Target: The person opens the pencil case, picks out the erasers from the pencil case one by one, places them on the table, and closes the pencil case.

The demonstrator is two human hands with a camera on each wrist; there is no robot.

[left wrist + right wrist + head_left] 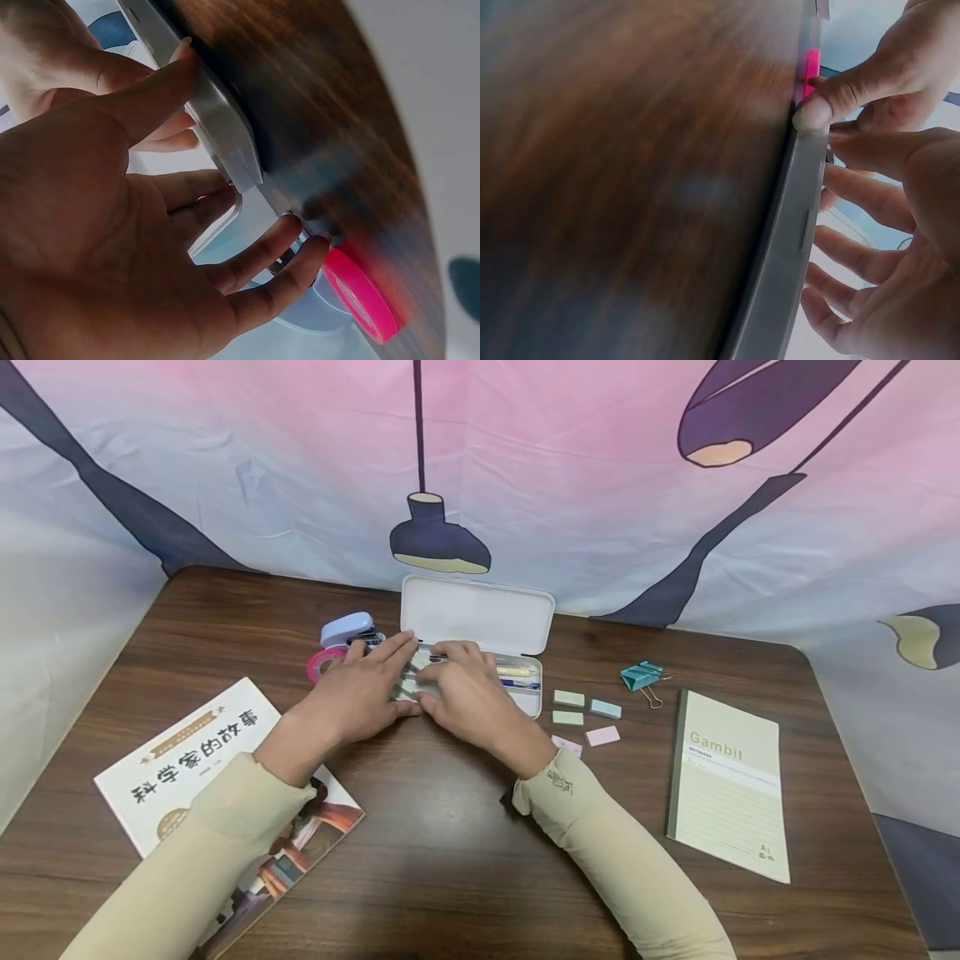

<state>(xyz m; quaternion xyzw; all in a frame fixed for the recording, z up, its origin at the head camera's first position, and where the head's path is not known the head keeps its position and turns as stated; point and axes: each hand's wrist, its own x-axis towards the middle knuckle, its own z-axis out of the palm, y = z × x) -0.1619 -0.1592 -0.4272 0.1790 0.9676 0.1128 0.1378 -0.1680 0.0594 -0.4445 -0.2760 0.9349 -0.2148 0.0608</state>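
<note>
A white pencil case lies with its lid raised at the back of the table. My left hand reaches over its left end, fingers extended; the thumb touches the front wall. Inside the case, the fingers of my right hand are slightly bent and spread, close to the left thumb. Pens show in the right part of the case. Pale green-and-white pieces lie between the hands, partly covered. Whatever is directly under the right fingertips is hidden.
Left of the case are a blue stapler and a pink tape roll. A book lies partly under the left forearm. To the right are several small pastel erasers, teal binder clips and a notebook.
</note>
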